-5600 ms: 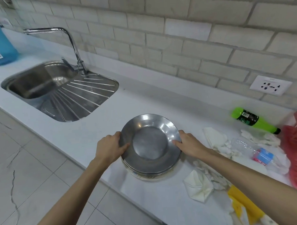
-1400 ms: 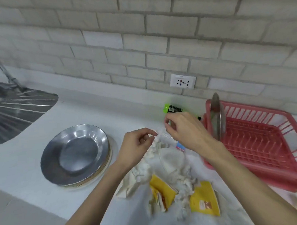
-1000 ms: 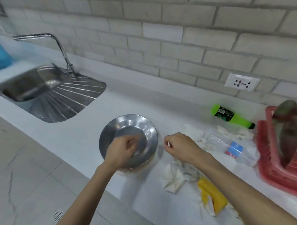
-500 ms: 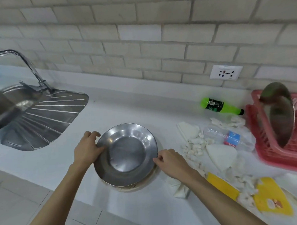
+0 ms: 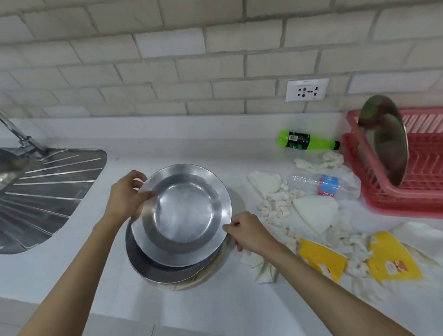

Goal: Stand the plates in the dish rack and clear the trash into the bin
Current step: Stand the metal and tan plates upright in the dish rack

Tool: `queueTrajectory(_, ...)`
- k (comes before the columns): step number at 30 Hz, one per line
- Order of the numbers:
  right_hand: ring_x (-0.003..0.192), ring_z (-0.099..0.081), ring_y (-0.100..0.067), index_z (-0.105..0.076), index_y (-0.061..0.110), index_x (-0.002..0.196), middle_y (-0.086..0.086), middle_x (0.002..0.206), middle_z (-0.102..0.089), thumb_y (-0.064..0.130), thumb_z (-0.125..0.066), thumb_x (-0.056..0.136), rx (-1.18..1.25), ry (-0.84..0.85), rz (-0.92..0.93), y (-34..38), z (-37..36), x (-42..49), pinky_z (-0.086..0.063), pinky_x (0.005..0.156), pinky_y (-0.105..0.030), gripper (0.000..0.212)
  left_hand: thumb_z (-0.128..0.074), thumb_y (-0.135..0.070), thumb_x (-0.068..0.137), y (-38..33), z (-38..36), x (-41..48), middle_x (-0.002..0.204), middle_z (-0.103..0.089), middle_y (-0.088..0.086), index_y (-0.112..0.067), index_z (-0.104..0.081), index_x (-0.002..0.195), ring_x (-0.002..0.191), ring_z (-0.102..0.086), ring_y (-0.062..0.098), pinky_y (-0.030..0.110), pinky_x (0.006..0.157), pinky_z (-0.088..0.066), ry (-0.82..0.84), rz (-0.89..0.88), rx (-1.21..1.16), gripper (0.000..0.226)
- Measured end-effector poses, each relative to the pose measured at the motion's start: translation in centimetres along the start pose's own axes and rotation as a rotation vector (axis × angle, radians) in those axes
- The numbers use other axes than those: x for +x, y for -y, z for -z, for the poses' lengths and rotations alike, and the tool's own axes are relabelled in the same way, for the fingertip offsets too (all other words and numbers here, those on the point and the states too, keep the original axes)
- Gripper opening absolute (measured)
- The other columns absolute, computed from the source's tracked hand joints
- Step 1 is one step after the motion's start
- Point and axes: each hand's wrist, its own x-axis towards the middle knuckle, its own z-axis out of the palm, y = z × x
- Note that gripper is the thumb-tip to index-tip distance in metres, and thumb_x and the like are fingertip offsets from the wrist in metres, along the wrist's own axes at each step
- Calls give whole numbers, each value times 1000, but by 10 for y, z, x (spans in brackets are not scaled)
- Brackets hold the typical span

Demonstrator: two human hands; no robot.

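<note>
1. Your left hand (image 5: 126,197) and right hand (image 5: 246,234) pinch opposite rims of the top round steel plate (image 5: 182,215), which is tilted just above the plate stack (image 5: 153,267) on the white counter (image 5: 67,263).
2. Done: one standing steel plate (image 5: 387,145) in the red plastic dish rack (image 5: 431,184).
3. Left: the stack, plus the green plastic bottle (image 5: 303,140), clear plastic bottle (image 5: 325,185), crumpled white tissues (image 5: 275,203) and yellow paper wrappers (image 5: 321,260). The bin is not in view.

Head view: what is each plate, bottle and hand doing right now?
top plate, face up, held at its rim over the stack
left hand, grips the top plate's left rim
right hand, pinches its right rim
stack, flat on the counter
racked plate, standing on edge in the dish rack
green bottle, lying on its side
clear bottle, lying on its side
</note>
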Motion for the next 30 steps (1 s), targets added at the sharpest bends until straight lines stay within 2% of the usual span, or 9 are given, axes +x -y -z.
queueTrajectory(4,40,-53,-16,-58,-9,72,-14,60,-64,16,-57,89,109,-79,32,-2,23,-10,-40,46,-19,30,-85,-12,74,-46,-5,8,81,-67,-3,-32,-61,84,53,-58,2,9,51,-44,26,-114,-92,33)
queueTrajectory(7,42,-54,-19,-59,-8,79,-10,57,-60,14,-59,90,252,-185,104,-6,51,-23,-44,49,-28,25,-84,-11,75,-82,-20,10,81,-70,-5,-37,-67,90,62,-64,0,3,56,-43,54,-192,-154,35)
queueTrajectory(10,57,-67,-31,-62,7,93,-11,73,-68,14,-59,91,377,-335,166,-11,86,-34,-55,49,-40,8,-84,-14,75,-115,-42,11,83,-74,-10,-39,-73,105,73,-68,9,12,71,-49,105,-225,-179,40)
queueTrajectory(12,81,-69,-25,-61,19,103,-3,89,-69,16,-59,91,365,-469,209,-17,109,-41,-59,67,-44,12,-83,-12,76,-134,-61,8,75,-74,-15,-55,-71,90,68,-66,4,24,77,-53,172,-252,-242,47)
queueTrajectory(14,94,-66,-14,-60,21,113,5,100,-69,13,-57,91,305,-560,248,-24,136,-54,-55,80,-36,24,-83,-15,76,-153,-85,2,72,-73,-16,-62,-69,85,65,-63,5,28,78,-52,221,-269,-284,50)
queueTrajectory(17,97,-64,-10,-58,21,121,6,104,-69,9,-54,91,201,-638,270,-25,175,-82,-51,83,-31,33,-81,-28,73,-182,-118,-10,74,-66,-7,-55,-72,95,65,-54,13,34,74,-49,301,-275,-343,36)
queueTrajectory(22,82,-61,-24,-61,17,105,-4,87,-68,6,-49,83,-51,-687,280,-27,234,-135,-47,71,-37,28,-75,-9,84,-227,-175,-50,68,-71,-8,-45,-71,94,61,-62,12,26,57,-55,395,-249,-422,37)
queueTrajectory(26,79,-59,-26,-61,16,84,-3,77,-65,3,-50,80,-258,-668,259,-24,291,-178,-41,66,-37,18,-65,-12,93,-259,-224,-95,75,-74,0,-27,-72,106,69,-71,23,32,54,-57,486,-233,-452,22)
queueTrajectory(30,66,-59,-20,-52,16,64,2,63,-58,5,-52,79,-375,-612,209,-25,346,-205,-42,53,-27,19,-59,-9,97,-298,-263,-127,80,-73,5,-17,-73,102,67,-71,18,31,54,-55,552,-244,-496,17)
